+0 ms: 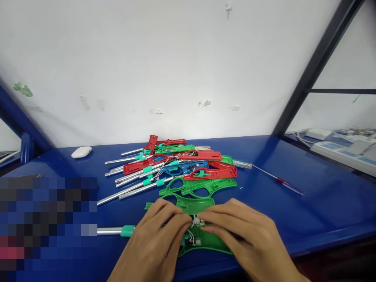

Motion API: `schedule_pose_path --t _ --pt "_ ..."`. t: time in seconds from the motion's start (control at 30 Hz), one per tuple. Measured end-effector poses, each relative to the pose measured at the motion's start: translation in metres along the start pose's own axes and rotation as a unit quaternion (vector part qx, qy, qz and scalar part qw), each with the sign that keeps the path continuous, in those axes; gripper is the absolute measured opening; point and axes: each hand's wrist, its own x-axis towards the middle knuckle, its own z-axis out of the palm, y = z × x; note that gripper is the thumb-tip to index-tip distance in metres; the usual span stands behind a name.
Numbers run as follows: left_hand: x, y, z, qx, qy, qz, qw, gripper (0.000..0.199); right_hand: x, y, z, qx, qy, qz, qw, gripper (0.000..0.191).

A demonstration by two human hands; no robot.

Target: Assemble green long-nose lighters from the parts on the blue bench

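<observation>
Over the blue table's front part, both my hands work on an opened green lighter shell [216,237], which has a metal tube [108,231] with a teal collar pointing left. My right hand [249,231] pinches a small pale part [199,221] between thumb and fingertips. My left hand [158,235] is closed, its fingertips meeting beside that part; whether they grip anything is hidden. White wires [191,237] curve inside the shell below the fingertips. Just beyond my hands lies another green half shell [196,204], partly covered by my left fingers.
Several opened red, blue and green lighter shells [205,155] with metal tubes lie piled behind. A screwdriver with a clear handle [243,164] points right, near a purple-tipped thin stick [289,186]. A white case [81,152] sits back left; power strips [337,152] are at right.
</observation>
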Motion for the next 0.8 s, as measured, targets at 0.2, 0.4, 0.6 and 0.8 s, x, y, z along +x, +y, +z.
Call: schedule_pose_path --t 0.2,0.4,0.6,0.8 --pt "0.0001 -0.0005 0.0032 0.002 -0.001 0.014 1.000 0.019 -0.0036 0.0036 0.0034 -0.013 -0.014 -0.027 0.999 0.022" --pt "0.0038 0.0026 -0.0004 0.019 0.007 -0.024 1.000 0.018 -0.0028 0.0021 0.0016 -0.017 -0.010 -0.012 1.000 0.018" --pt "0.0052 0.0047 -0.0037 0.029 0.009 -0.019 0.999 0.017 -0.0024 0.0013 0.0009 -0.003 -0.015 -0.006 1.000 0.020" --pt "0.0018 0.0041 -0.0034 0.045 0.002 0.013 0.999 0.019 -0.0050 0.0038 -0.0004 -0.009 -0.038 -0.022 0.999 0.033"
